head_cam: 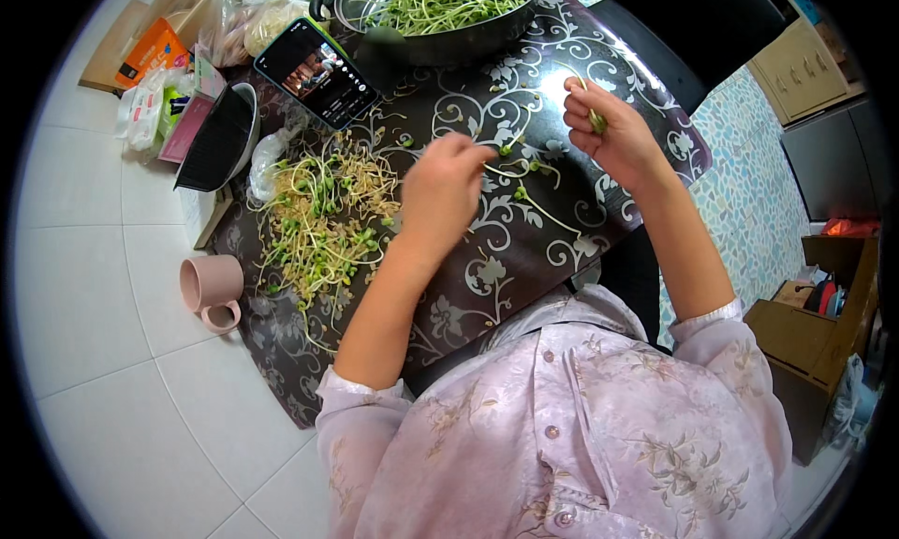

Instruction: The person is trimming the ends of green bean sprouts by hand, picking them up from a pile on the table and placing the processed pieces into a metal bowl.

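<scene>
My right hand (pixel 609 133) is raised over the right part of the patterned table and closed around a bean sprout (pixel 598 121), with its pale stem showing above the fingers. Blurred, my left hand (pixel 448 188) hovers over the middle with thumb and fingertips close together. Whether it pinches anything is unclear. Just past its fingertips, several loose sprouts (pixel 521 192) with green heads lie on the dark tabletop. Left of that hand spreads a tangled pile of sprouts and tan hulls (pixel 323 219). A wide black pan (pixel 449 47) at the far side holds a heap of green sprouts (pixel 456 4).
A lit phone (pixel 316 74) leans against a dark, blurred object near the pan. A black-and-white basin (pixel 221 142), a plastic bag (pixel 265 163) and packages (pixel 158 51) crowd the left. A pink mug (pixel 211 286) sits beyond the left edge. A black chair (pixel 692 19) stands far right.
</scene>
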A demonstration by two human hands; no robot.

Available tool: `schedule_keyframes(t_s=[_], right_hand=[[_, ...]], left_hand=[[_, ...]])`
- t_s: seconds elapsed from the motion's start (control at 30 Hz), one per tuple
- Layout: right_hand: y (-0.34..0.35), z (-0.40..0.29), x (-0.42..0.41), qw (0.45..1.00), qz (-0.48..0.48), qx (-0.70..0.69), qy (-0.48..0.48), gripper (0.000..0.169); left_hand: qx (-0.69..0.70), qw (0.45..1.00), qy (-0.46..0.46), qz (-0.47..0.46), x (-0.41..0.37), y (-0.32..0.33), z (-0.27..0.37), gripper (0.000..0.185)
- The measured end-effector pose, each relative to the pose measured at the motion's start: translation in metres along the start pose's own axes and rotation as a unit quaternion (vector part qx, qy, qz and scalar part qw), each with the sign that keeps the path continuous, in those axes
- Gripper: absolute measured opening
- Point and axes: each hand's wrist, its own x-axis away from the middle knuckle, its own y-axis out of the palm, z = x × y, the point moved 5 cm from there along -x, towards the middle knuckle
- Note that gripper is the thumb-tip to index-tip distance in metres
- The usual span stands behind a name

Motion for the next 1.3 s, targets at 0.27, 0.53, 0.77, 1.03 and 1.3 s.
schedule_keyframes(t_s=[0.27,0.53,0.77,1.03,1.3], right_hand=[[0.008,0.022,0.009,0.997,0.049,0.044,0.049,0.012],[0.046,0.044,0.004,0.987,-0.039,0.146,0.058,0.033],[0.06,0.048,0.002,0.982,-0.025,0.175,0.059,0.021],[0.066,0.045,0.007,0.978,-0.043,0.193,0.069,0.015],[0.076,0.05,0.009,0.97,-0.111,0.203,0.07,0.011]], left_hand=[[-0.009,0.997,0.059,-0.038,-0.015,0.03,0.013,0.006],[0.008,0.995,0.032,0.089,-0.015,-0.024,0.022,0.019],[-0.004,0.995,0.023,0.092,-0.004,-0.034,0.026,0.023],[0.057,0.992,-0.049,0.102,0.003,-0.04,0.013,0.007],[0.377,0.905,-0.195,0.042,0.01,-0.025,-0.005,0.008]])
